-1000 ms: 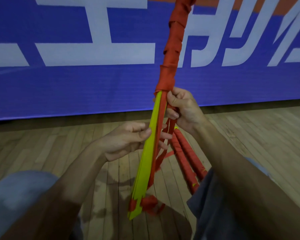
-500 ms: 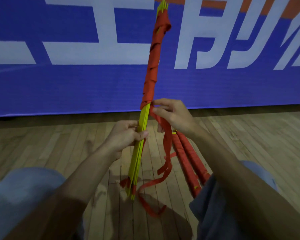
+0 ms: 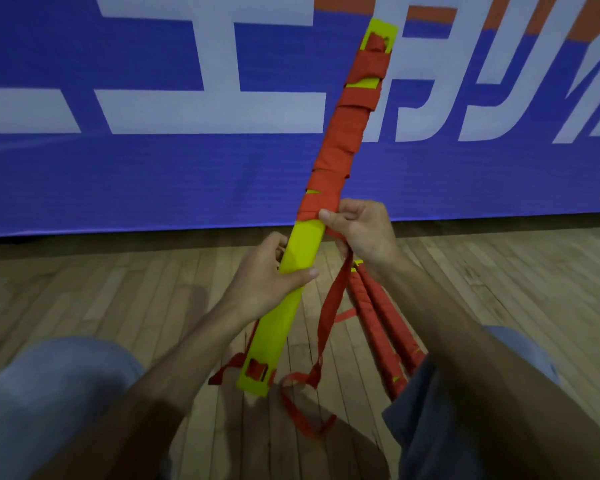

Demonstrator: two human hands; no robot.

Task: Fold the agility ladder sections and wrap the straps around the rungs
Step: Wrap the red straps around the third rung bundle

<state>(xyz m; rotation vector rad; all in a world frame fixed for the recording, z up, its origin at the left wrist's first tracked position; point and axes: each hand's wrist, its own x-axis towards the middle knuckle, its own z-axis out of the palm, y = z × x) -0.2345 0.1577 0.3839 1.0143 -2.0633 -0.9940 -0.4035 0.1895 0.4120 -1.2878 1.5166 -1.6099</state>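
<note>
Wrapping is being done, seemingly halfway. A limp red strap (image 3: 330, 317) is being trailed onto the wooden floor (image 3: 118, 289). Smooth, flat yellow rungs (image 3: 300, 252) are being gripped by the left hand (image 3: 267, 278), the strap pinched by the right hand (image 3: 368, 233) at the wrap's edge. Another snug turn is being called for.

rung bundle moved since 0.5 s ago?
Yes. The rung bundle turned its flat yellow face to the camera and its top leaned right, clear of the banner's white letter.
</note>
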